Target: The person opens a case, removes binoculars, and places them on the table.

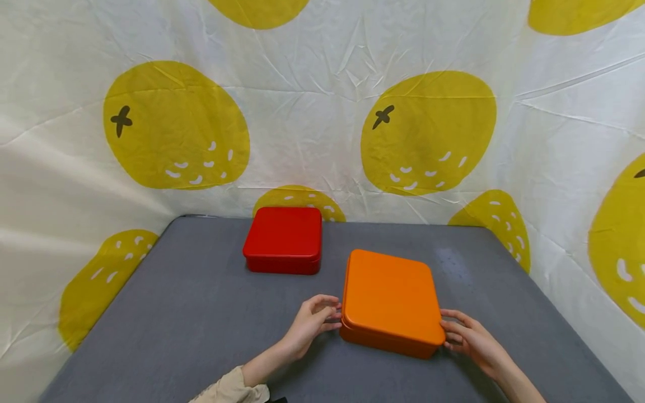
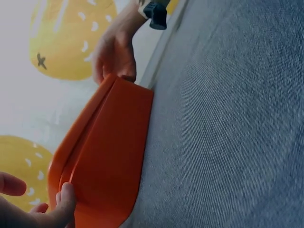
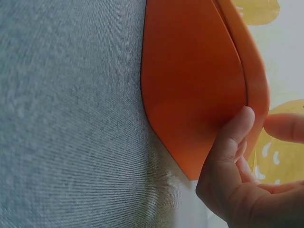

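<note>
An orange box (image 1: 390,296) with a fitted lid lies flat on the grey table (image 1: 191,313), a hand at each side. My left hand (image 1: 314,319) is at its left edge, fingers curved. In the left wrist view its thumb (image 2: 64,199) touches the box wall (image 2: 109,152) just under the lid rim, and the index finger stays off the lid. My right hand (image 1: 466,336) is at the near right corner. Its thumb (image 3: 235,137) rests on the box wall (image 3: 190,85) below the rim, with the index finger apart from the lid.
A shut red box (image 1: 284,238) sits behind and to the left, near the table's back edge. A white cloth with yellow fruit prints (image 1: 322,112) hangs around the back and both sides. A dark wrist mount (image 2: 156,14) shows on the right arm.
</note>
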`<state>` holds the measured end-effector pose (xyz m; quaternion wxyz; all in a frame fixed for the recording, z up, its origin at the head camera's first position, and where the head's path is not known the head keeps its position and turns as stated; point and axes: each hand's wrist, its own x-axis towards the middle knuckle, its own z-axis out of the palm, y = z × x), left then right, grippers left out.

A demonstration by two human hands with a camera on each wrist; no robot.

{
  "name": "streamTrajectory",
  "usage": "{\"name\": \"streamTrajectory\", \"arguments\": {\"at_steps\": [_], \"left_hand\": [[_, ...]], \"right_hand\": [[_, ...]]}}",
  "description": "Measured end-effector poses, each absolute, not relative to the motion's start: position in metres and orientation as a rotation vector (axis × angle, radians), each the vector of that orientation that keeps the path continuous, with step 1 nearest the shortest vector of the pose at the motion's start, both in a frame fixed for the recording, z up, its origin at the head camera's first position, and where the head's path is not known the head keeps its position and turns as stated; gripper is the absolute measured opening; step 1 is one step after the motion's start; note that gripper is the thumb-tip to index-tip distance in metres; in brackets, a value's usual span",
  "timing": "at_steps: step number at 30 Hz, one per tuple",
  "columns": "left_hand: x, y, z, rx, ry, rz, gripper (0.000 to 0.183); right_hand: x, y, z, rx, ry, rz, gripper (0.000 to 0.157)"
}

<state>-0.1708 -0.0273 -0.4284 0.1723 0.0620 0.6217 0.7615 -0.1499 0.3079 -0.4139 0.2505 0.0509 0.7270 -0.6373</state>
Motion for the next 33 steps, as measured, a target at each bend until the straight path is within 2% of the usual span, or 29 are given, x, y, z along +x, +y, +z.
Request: {"name": "streamTrajectory", "arguments": {"at_steps": [4, 24, 33], "left_hand": [[-0.169, -0.028, -0.424, 0.117, 1.72, 2.164, 0.036], [-0.168, -0.029, -0.418, 0.111, 1.688, 2.156, 0.036], [-0.167, -0.029, -0.417, 0.107, 1.701, 2.146, 0.036]], "right_hand": [[-0.149, 0.308, -0.414, 0.136, 1.962, -1.741, 0.055], [-0.146, 0.308, -0.41, 0.028, 1.901, -1.756, 0.069], [-0.146, 0.308, -0.407, -0.023, 1.87, -1.792, 0.061]]}}
